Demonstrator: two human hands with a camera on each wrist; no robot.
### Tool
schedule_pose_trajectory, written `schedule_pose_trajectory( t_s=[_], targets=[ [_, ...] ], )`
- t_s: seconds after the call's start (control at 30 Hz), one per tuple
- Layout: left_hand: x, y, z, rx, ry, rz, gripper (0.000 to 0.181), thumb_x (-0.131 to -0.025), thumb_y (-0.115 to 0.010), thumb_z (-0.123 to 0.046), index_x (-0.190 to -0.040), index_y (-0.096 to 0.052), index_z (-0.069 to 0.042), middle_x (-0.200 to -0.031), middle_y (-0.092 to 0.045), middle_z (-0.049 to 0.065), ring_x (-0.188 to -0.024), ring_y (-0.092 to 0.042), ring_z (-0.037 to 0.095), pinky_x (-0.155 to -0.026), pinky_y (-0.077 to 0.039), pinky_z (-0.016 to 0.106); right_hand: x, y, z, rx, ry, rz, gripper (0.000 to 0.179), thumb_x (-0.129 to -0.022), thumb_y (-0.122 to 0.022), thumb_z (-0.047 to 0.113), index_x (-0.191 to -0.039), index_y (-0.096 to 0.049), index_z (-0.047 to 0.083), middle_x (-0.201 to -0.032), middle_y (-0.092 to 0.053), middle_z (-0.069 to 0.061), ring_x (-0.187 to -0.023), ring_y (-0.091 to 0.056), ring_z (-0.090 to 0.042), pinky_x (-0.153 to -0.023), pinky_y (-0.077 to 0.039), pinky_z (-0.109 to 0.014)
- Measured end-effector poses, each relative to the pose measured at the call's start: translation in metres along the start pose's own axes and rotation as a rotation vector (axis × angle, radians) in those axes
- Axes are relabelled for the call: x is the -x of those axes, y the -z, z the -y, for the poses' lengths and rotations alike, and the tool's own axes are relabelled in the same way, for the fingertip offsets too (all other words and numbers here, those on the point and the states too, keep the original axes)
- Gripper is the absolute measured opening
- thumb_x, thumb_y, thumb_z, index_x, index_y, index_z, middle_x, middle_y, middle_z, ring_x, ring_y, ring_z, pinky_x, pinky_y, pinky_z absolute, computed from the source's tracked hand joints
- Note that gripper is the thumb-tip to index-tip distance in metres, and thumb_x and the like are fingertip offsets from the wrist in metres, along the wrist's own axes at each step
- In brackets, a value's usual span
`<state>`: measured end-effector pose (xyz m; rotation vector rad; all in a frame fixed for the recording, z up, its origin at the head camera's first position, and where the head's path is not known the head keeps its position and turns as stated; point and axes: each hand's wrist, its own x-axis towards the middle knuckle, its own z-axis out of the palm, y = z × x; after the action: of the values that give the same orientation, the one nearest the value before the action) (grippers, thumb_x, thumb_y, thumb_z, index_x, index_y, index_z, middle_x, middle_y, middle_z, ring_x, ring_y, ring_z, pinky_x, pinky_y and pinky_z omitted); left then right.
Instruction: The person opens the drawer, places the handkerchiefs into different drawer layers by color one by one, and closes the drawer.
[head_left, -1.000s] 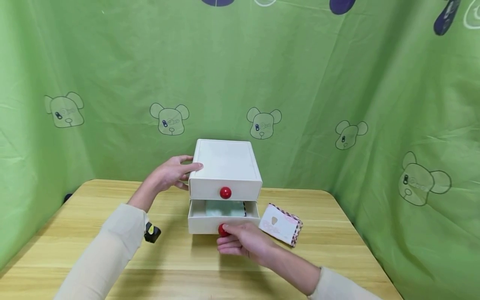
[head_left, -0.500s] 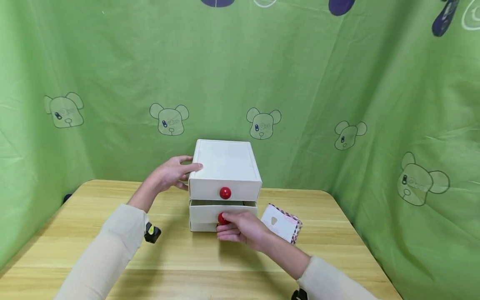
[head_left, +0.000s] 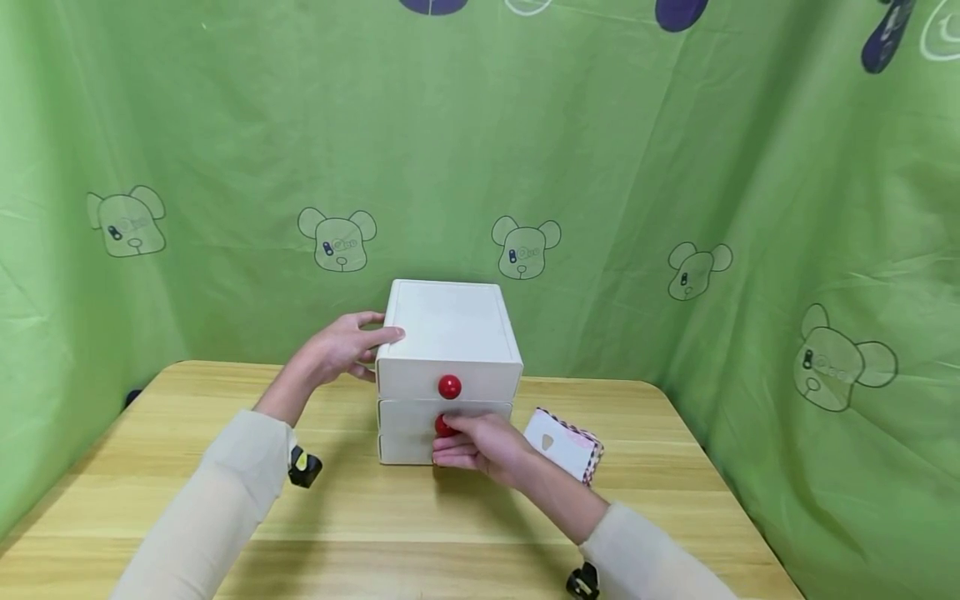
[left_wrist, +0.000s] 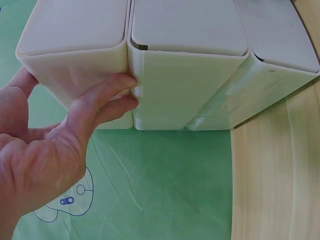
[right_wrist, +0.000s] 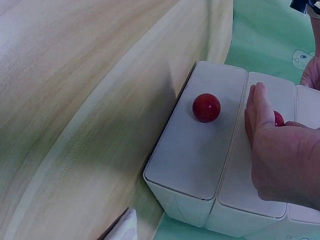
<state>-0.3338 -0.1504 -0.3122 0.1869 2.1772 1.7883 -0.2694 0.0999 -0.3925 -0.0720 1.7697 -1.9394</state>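
Note:
A white drawer cabinet [head_left: 450,321] with stacked drawers and round red knobs stands on the table. My left hand [head_left: 341,346] braces its left side, thumb flat on top and fingers against the side wall; in the left wrist view those fingers [left_wrist: 107,100] press near a seam between units. My right hand [head_left: 483,446] pinches the red knob [head_left: 444,425] of the middle drawer [head_left: 405,414], which sits flush. In the right wrist view this hand hides most of that knob. The bottom drawer's knob [right_wrist: 206,107] is untouched there.
A folded white cloth [head_left: 558,442] with a checked edge lies right of the cabinet on the wooden table [head_left: 360,533]. A green curtain [head_left: 600,150] hangs close behind and along the sides. Black wrist cameras [head_left: 303,467] hang under the forearms.
The middle drawer, open with pale green cloth showing inside, has slid back into the cabinet. My right hand has moved inward with its knob. The left hand has stayed put.

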Motion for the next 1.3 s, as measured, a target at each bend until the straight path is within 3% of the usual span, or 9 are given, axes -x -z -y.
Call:
schedule_pose_trajectory(
  t_s=[1.03, 1.3],
  targets=[
    [0.0007, 0.0005, -0.0041, -0.006, 0.02, -0.007, 0.085, -0.087, -0.068, -0.035, -0.151, -0.018, -0.009, -0.127, -0.055, 0.024, -0.109, -0.059, 0.037, -0.079, -0.059, 0.044, -0.0045, 0.0021, 0.0025, -0.036, 0.008, 0.007, 0.031, -0.095, -0.056, 0.013, -0.115, -0.054, -0.01, -0.106, -0.064, -0.031, -0.1, -0.063, -0.042, -0.086, -0.055, -0.042],
    [-0.0006, -0.0001, -0.0003, 0.011, 0.01, -0.01, 0.087, -0.088, -0.068, -0.035, -0.152, -0.016, -0.008, -0.128, -0.054, 0.024, -0.109, -0.06, 0.037, -0.079, -0.059, 0.044, -0.0023, 0.0018, 0.0012, -0.026, 0.0, 0.022, 0.032, -0.096, -0.055, 0.015, -0.117, -0.052, -0.009, -0.114, -0.058, -0.036, -0.104, -0.06, -0.045, -0.087, -0.055, -0.043]
  ],
)
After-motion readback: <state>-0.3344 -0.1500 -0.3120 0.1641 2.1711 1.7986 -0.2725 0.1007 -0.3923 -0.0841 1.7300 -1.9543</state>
